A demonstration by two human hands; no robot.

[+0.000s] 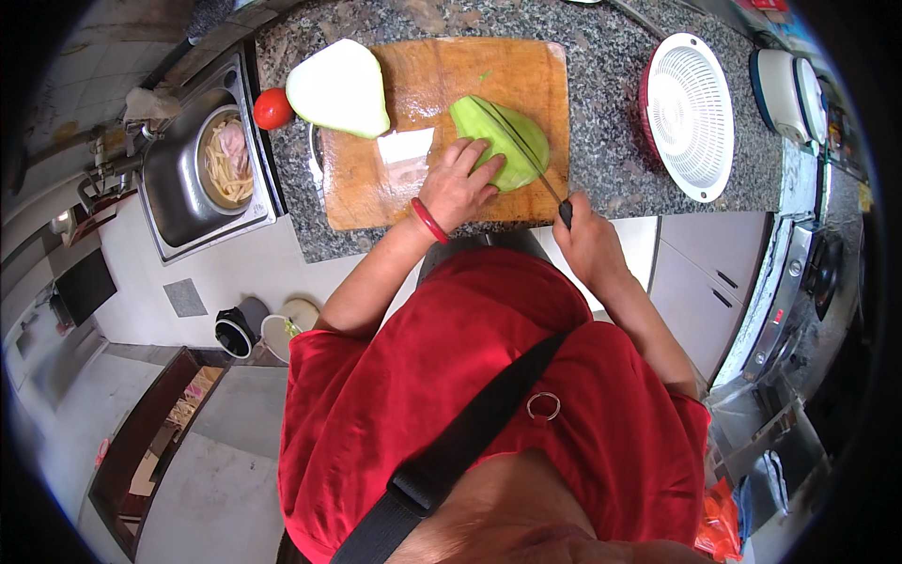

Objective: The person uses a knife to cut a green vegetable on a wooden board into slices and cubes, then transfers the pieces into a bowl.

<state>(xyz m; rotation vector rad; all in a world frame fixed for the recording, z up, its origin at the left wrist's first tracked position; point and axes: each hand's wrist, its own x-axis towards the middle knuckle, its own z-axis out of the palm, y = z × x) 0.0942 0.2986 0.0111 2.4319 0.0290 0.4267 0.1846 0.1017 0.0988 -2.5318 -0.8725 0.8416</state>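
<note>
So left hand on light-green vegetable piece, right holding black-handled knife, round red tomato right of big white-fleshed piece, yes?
No: head view shows the round red tomato left of the big white-fleshed piece. Left hand on light-green vegetable piece, right hand holding black-handled knife: both correct.

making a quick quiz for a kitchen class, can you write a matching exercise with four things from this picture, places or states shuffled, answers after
Column one:
1. Tomato
2. Colander
3. Knife
4. Left hand

Column two:
A. Right of the cutting board
B. Red bangle at its wrist
C. Handle in the right hand, blade at the green gourd piece
D. Left of the board

Pairs: 1-D, 2-A, 3-C, 4-B
</note>
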